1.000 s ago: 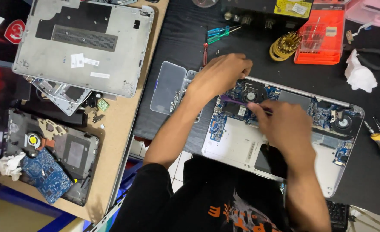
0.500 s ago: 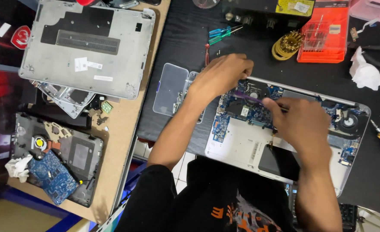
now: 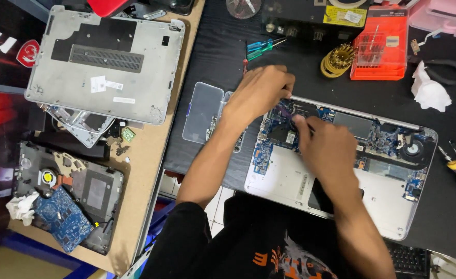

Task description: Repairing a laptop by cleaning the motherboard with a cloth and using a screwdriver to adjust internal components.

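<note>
An opened laptop [image 3: 336,175] lies bottom-up on the black bench [image 3: 217,57], its blue circuit board [image 3: 279,132] and small round fan [image 3: 412,150] exposed. Both hands work over the board's left end. The left hand [image 3: 261,93] rests at the laptop's upper left corner, fingers curled down loosely onto the edge of the board; whether it pinches anything there cannot be told. The right hand [image 3: 326,147] lies across the middle of the laptop, its fingers [image 3: 299,123] drawn together and pressing on the board just beside the left hand; what they grip, if anything, is hidden under them.

A clear plastic parts box [image 3: 203,111] lies open just left of the laptop, partly under the left forearm. Two small screwdrivers [image 3: 261,47] with blue and green handles lie above the left hand. Further right stand a brass-coloured coil [image 3: 336,61] and an orange bit case [image 3: 381,44], with a crumpled white tissue [image 3: 429,92] near them. On the wooden bench [image 3: 140,170] to the left rests a grey laptop bottom cover [image 3: 104,62], and below it another stripped laptop base [image 3: 68,201].
</note>
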